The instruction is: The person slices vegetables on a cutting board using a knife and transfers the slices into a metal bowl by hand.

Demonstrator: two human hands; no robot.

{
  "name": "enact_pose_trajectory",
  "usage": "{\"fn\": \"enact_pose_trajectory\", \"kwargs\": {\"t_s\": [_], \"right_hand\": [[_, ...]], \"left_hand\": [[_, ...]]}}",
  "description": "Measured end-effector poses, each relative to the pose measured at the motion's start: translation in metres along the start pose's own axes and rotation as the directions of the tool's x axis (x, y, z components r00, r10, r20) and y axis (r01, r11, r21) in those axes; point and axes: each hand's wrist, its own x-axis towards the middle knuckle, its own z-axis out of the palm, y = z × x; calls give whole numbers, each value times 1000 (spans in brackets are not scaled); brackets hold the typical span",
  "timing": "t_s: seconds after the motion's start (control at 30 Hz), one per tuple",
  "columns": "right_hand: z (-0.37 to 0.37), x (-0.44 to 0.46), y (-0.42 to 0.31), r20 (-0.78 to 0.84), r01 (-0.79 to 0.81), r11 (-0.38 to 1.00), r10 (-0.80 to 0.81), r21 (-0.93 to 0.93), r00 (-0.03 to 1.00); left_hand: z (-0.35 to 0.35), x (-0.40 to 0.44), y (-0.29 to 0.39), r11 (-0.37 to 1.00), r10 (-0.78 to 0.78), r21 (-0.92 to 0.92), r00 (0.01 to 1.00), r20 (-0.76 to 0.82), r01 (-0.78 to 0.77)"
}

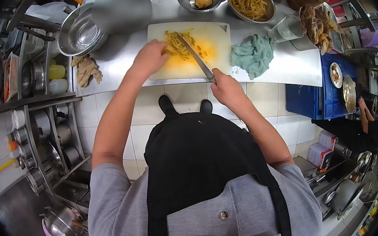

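A white cutting board, stained yellow in the middle, lies on the steel table. On it is a loose pile of yellow-green vegetable strips. My right hand is closed round the handle of a long knife at the board's front edge. The blade slants up and left across the board, its tip among the strips. My left hand is at the board's left side, with bent fingers closed on the left edge of the pile. The fingertips are partly hidden.
A bowl of similar strips, a bowl with a brown lump and steel strainers stand behind. A green cloth lies right of the board, a tan cloth left. Another person works at far right.
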Motion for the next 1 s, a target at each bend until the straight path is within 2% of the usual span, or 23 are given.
{"fn": "enact_pose_trajectory", "kwargs": {"t_s": [0.03,0.07,0.13,0.27,0.3,0.33,0.5,0.77,0.83,1.0], "right_hand": [[-2,-1,0,0,-3,1000,3,4,1000],[-5,-1,-1,21,11,1000,-11,6,1000],[-8,-2,-2,48,31,999,-31,5,998],[-4,-1,-4,76,135,989,-131,-53,988],[-4,1,-6,90,164,982,-155,-97,984],[-3,2,-8,94,164,981,-155,-100,983],[4,12,-16,158,169,938,-125,-302,979],[2,5,-24,200,237,905,-174,-353,964],[-1,5,-25,195,257,901,-198,-350,960],[-23,-7,-36,259,276,887,-187,-371,948]], "left_hand": [[8,-9,2,995,63,76,997,35,-66],[13,-18,3,995,62,77,997,38,-65],[19,-36,4,948,277,201,950,-140,-247],[31,-75,-6,946,298,182,940,-166,-268],[32,-80,-5,954,286,155,932,-223,-256],[32,-83,-5,961,271,126,921,-280,-245],[38,-70,-9,942,334,135,896,-293,-307],[37,-65,-4,919,394,140,872,-291,-369],[41,-64,-9,893,443,211,864,-240,-399],[48,-65,-10,885,457,239,840,-293,-399]]}}
